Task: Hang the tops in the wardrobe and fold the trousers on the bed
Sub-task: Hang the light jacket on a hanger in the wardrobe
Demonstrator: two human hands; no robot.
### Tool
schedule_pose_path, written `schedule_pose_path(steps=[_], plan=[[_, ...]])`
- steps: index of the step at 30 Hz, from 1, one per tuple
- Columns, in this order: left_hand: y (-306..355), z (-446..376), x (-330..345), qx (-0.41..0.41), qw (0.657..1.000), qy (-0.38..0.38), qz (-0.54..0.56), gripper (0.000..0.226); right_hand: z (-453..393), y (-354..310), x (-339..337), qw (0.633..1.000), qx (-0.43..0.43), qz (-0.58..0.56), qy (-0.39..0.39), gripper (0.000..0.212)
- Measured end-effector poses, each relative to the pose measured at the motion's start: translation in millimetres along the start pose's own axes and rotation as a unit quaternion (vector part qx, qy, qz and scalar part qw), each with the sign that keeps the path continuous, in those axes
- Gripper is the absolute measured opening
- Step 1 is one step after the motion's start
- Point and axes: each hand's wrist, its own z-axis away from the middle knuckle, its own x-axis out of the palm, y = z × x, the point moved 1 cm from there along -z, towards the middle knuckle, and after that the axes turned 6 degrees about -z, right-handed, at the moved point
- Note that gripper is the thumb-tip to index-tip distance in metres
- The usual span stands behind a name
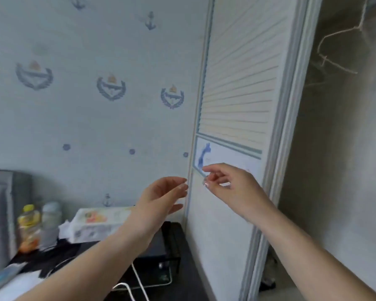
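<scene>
The wardrobe stands on the right, its white louvred sliding door [237,88] slid aside and the dim inside [339,148] showing. Pale wire hangers [334,51] hang at the top of the opening. My left hand [161,198] is raised in front of the door's left edge, fingers apart and holding nothing. My right hand [228,181] is beside it against the door's lower panel, fingers loosely curled and apart, nothing in them. No top or trousers are in view.
A dark bedside table [174,268] stands below my left arm, carrying a tissue box [98,220], a yellow-capped bottle [28,227], a white cable [137,279] and small items. A grey padded headboard [0,213] is at far left. Patterned wallpaper [96,105] fills the back.
</scene>
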Motion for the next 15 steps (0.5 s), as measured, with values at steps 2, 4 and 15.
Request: schedule_pose_path(steps=[2,4,15], plan=[[-2,27,-57,-0.012,0.998,0.056,-0.03,0.008,-2,-21,56,0.998,-0.022,-0.026,-0.043,0.026],[-2,64,-120,-0.026,0.99,0.125,-0.063,0.01,0,-46,119,0.993,-0.042,-0.053,-0.101,0.027],[4,289,-366,-0.109,0.875,0.433,-0.185,0.007,54,-175,413,0.891,-0.149,-0.185,-0.386,0.024]])
